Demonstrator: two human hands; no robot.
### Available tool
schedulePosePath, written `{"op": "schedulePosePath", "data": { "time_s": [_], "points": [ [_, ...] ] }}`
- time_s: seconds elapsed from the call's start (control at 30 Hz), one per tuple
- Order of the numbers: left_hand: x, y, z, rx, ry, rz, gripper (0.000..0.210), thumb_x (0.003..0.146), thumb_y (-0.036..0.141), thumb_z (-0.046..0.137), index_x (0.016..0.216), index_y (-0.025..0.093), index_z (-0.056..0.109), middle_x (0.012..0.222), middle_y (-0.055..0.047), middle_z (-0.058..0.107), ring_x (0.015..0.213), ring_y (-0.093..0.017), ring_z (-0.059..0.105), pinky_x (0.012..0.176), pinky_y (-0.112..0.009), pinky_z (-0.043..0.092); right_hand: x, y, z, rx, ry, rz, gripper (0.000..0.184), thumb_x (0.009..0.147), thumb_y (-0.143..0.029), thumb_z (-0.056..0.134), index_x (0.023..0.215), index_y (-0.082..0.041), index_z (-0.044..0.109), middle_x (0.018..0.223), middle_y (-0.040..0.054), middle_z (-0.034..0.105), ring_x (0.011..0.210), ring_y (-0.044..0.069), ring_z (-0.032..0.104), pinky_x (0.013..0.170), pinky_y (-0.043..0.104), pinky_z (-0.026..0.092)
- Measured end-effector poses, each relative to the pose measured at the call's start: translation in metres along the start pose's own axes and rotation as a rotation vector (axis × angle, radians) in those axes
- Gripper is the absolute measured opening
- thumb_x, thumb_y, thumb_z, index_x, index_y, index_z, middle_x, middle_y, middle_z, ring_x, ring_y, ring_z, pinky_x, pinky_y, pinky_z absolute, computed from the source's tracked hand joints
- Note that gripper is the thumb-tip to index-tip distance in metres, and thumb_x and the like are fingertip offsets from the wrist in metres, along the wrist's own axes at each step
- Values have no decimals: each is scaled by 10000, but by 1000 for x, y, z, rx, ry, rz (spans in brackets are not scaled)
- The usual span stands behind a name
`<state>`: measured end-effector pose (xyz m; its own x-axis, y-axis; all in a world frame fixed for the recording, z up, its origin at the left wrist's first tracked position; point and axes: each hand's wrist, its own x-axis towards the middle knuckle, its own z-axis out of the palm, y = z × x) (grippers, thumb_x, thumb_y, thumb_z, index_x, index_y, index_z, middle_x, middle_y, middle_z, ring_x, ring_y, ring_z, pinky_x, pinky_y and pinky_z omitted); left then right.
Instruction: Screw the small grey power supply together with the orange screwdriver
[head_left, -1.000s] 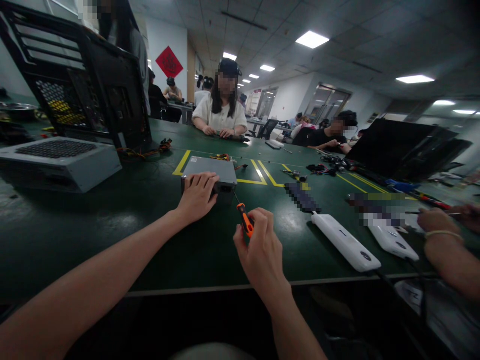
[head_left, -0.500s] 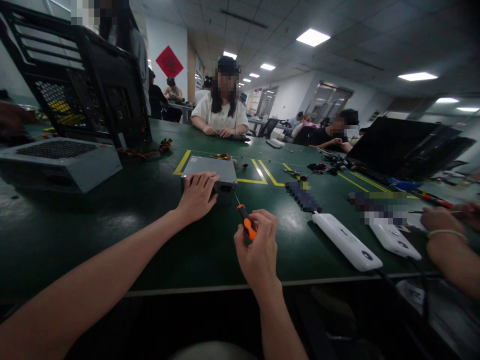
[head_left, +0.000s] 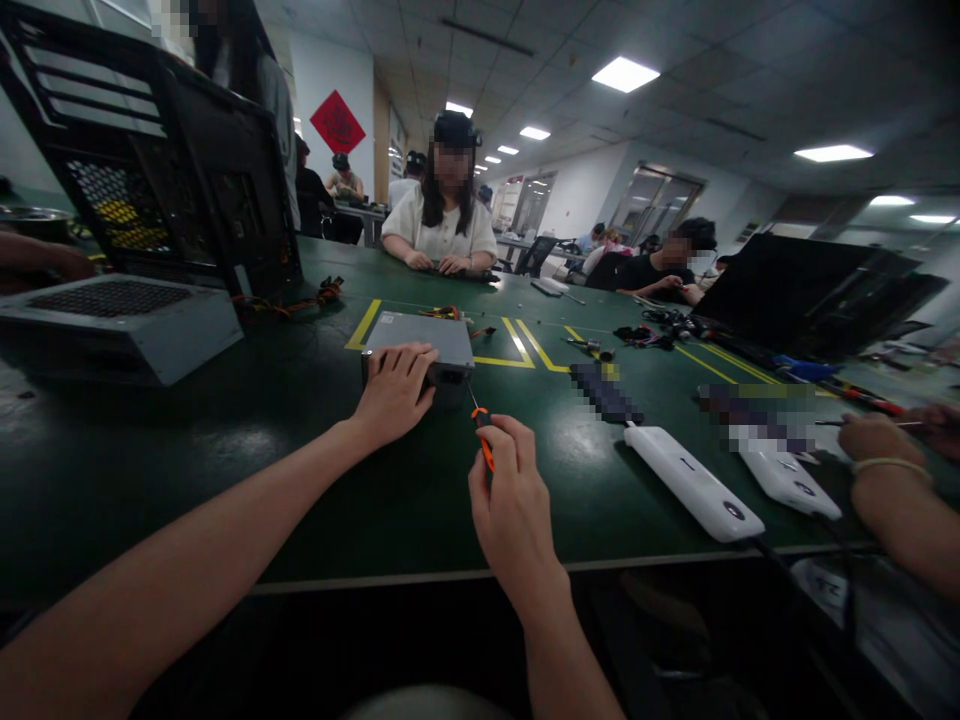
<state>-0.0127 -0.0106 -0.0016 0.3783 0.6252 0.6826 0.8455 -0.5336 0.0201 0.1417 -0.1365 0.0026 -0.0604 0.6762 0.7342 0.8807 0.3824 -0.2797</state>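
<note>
A grey metal computer power supply lies on the green table in front of me. My left hand grips its near left part, fingers over the top edge and thumb against the front face. In my right hand is a screwdriver with an orange and black handle, mostly covered by my fingers. Its thin shaft points up and away, and the tip meets the front face near the right corner. Whether a screw sits there is too small to see.
On the left are a second power supply and a black computer case. To the right lie white power banks, cables and a co-worker's hands. Another person sits across the table.
My right hand has turned around the screwdriver handle, and its fingers now cover more of it. My left hand and the power supply have stayed in place.
</note>
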Motion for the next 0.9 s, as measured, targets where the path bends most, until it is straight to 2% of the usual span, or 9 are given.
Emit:
{"op": "schedulePosePath", "data": {
  "time_s": [0.27, 0.43, 0.5, 0.7, 0.83, 0.9],
  "points": [
    [0, 1, -1, 7, 4, -5, 401, 812, 224, 473, 1210, 180, 443, 1284, -103, 480, 1181, -271, 401, 986, -447, 273, 2, 7, -2, -58, 49, 110, 249, 925, -323, 373, 1017, -152, 530, 899, 81, 611, 726, 178, 630, 537, 263, 499],
    [0, 2, -2, -15, 1, -7, 413, 806, 222, 478, 1216, 186, 444, 1283, -109, 479, 1187, -277, 391, 989, -457, 264, -2, 4, -2, -22, -3, 31, 234, 893, -206, 369, 1075, -128, 492, 1117, 158, 537, 895, 199, 616, 667, 310, 533],
    [0, 1, -2, -19, 0, -5, 406, 812, 227, 473, 1214, 181, 444, 1282, -111, 479, 1186, -276, 393, 993, -455, 262, -2, 4, -2, -9, 10, 14, 227, 900, -188, 345, 1066, -125, 486, 1091, 156, 549, 923, 201, 610, 696, 314, 532],
    [0, 0, -1, -33, -6, -8, 411, 814, 234, 473, 1221, 192, 429, 1276, -113, 479, 1187, -280, 390, 984, -468, 261, -3, 9, -3, -82, 42, 109, 268, 944, -328, 320, 1014, -153, 511, 852, 74, 623, 655, 173, 633, 525, 270, 492],
    [0, 0, -1, 3, -8, -3, 402, 821, 241, 469, 1216, 181, 428, 1283, -107, 478, 1186, -274, 392, 989, -451, 261, -5, 5, -3, -33, -12, 63, 245, 920, -273, 362, 1090, -142, 478, 1129, 153, 545, 866, 200, 627, 645, 315, 530],
    [0, 1, -2, 12, -10, -1, 400, 822, 241, 466, 1215, 174, 430, 1285, -109, 478, 1182, -273, 396, 992, -445, 260, -4, 3, -2, -1, -20, 18, 227, 909, -211, 360, 1093, -147, 475, 1190, 159, 510, 946, 200, 603, 718, 331, 531]
  ]
}}
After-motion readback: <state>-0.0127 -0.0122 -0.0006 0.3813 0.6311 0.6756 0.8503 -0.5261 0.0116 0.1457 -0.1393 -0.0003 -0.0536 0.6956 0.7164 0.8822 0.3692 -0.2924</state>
